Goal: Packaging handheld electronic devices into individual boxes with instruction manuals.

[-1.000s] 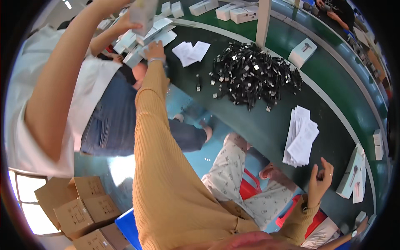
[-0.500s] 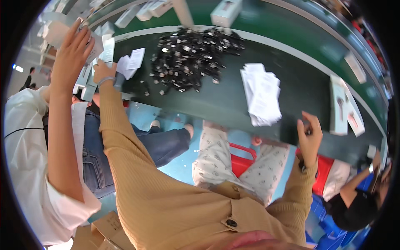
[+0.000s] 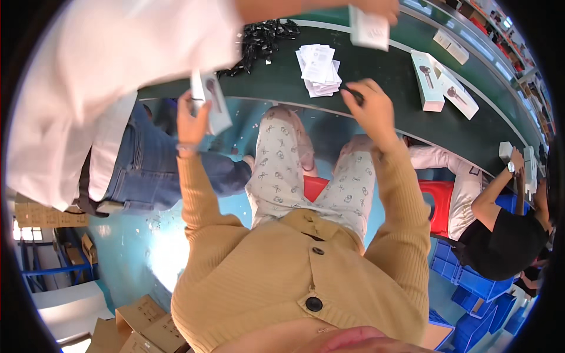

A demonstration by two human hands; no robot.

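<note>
My left hand [image 3: 193, 122] is closed on a slim white box [image 3: 215, 107] with a picture of a dark device on its face, held upright just off the table's front edge. My right hand [image 3: 376, 112] is over the table's edge, its fingers curled around a small black item [image 3: 355, 94], mostly hidden. Beside those fingers lies a stack of white printed leaflets [image 3: 319, 72]. A heap of short black cables [image 3: 259, 46] is farther left, partly covered by a co-worker's white sleeve [image 3: 176, 41].
A co-worker's arm reaches across the dark green table [image 3: 388, 76], the hand [image 3: 379, 8] holding a white box [image 3: 369, 30]. Two pictured boxes [image 3: 428, 82] lie on the right, and another box [image 3: 451, 46] is behind them. Farther right sits a person in black [image 3: 500, 241].
My left hand has drawn back from the far left, now with the box. The co-worker's arm has swung across in front. My view has shifted, and my right hand is nearer the leaflets.
</note>
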